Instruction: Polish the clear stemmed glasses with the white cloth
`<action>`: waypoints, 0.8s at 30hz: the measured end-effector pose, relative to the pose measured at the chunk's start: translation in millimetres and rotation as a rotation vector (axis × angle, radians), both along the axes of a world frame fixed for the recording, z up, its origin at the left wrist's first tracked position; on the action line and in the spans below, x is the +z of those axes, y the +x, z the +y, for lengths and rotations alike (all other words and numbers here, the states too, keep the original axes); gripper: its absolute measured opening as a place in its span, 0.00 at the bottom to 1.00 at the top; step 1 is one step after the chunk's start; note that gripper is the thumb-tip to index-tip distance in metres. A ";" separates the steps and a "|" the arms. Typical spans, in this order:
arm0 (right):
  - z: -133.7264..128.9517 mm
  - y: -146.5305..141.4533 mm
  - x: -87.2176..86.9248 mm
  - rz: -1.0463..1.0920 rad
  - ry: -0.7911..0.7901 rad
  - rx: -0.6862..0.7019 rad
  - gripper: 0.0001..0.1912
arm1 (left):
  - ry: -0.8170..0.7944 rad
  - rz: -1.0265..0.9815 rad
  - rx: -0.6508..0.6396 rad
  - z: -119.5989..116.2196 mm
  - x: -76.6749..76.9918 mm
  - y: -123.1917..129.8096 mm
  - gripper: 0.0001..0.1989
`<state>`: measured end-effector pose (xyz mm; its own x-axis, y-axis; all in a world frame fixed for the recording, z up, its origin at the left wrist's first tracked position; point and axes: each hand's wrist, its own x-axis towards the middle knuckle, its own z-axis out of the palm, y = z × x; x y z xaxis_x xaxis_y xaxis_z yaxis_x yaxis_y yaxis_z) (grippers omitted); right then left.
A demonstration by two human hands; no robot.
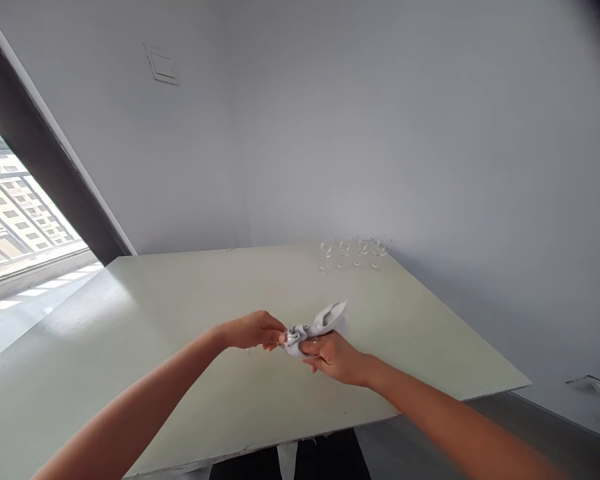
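Over the middle of the table, my right hand [334,358] is closed around a crumpled white-grey cloth [330,317], whose loose end sticks up to the right. My left hand [256,330] pinches at the left side of the bundle, its fingertips close against the cloth. It holds what seems to be a clear stemmed glass; a faint transparent edge [249,351] shows below that hand. The cloth and fingers hide most of the glass, including its bowl.
Several clear stemmed glasses [345,250] stand upright in a group at the table's far right corner, near the wall. The pale glossy table [190,393] has its front edge close to me. A window [20,207] is at the left.
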<state>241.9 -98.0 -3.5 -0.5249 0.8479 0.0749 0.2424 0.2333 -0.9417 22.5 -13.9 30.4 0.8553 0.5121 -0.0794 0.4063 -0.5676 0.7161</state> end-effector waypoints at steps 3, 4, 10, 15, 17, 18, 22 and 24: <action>7.6 -1.3 -12.4 0.075 -0.123 -0.022 0.08 | 0.075 -0.032 0.053 -6.8 -4.3 1.0 0.17; 10.5 -2.7 -16.5 0.160 -0.232 -0.062 0.09 | 0.241 -0.066 0.115 -9.6 -7.0 2.5 0.14; 14.1 -13.5 -16.8 0.754 -0.708 -0.281 0.16 | 1.136 -0.033 0.121 -17.1 -14.9 6.1 0.17; -3.0 -13.0 2.9 0.329 -0.380 0.050 0.16 | 1.042 -0.090 0.044 -6.4 -8.2 -5.7 0.13; -4.0 -7.3 7.4 0.016 -0.085 0.078 0.17 | 0.793 -0.095 0.024 -5.4 -7.0 -8.9 0.14; -2.0 -3.7 8.8 -0.126 0.085 0.076 0.17 | 0.622 -0.089 0.014 -5.7 -7.2 -9.7 0.14; 17.0 11.3 12.9 -0.425 0.556 0.096 0.20 | -0.164 -0.037 -0.033 -7.5 -10.9 -9.3 0.21; 26.6 16.2 15.2 -0.419 0.607 0.071 0.20 | -0.368 -0.063 -0.015 -7.7 -13.1 -7.3 0.22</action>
